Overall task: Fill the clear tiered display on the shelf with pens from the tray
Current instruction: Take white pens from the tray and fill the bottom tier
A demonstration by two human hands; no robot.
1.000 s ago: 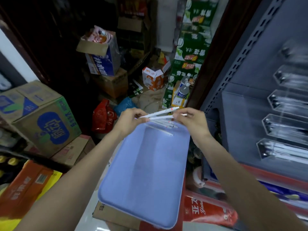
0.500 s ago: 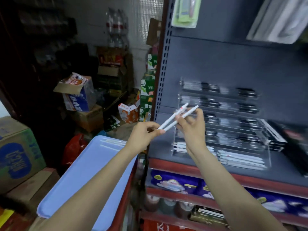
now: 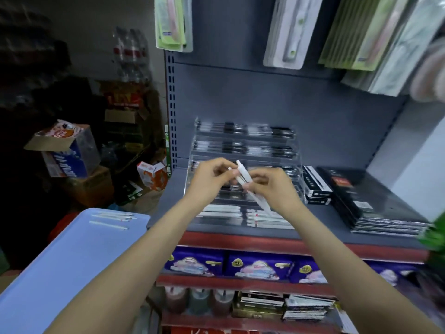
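Observation:
Both hands meet in front of the clear tiered display [image 3: 243, 138] on the grey shelf [image 3: 320, 220]. My right hand [image 3: 272, 189] grips white pens [image 3: 244, 175] that point up and away. My left hand [image 3: 212, 175] pinches their upper part from the left. The display's upper tiers hold black-and-clear pens; its lowest tier holds white pens [image 3: 240, 216]. The light blue tray [image 3: 60, 266] lies at lower left with a few white pens [image 3: 112, 219] near its far edge.
Black flat boxes [image 3: 358, 201] are stacked on the shelf right of the display. Packaged goods hang above. Purple packs [image 3: 255, 265] fill the shelf below. Cardboard boxes [image 3: 69, 153] crowd the floor at left.
The view swung from the tray up to the shelf. Both hands carried the white pens from over the tray to in front of the display's middle tiers.

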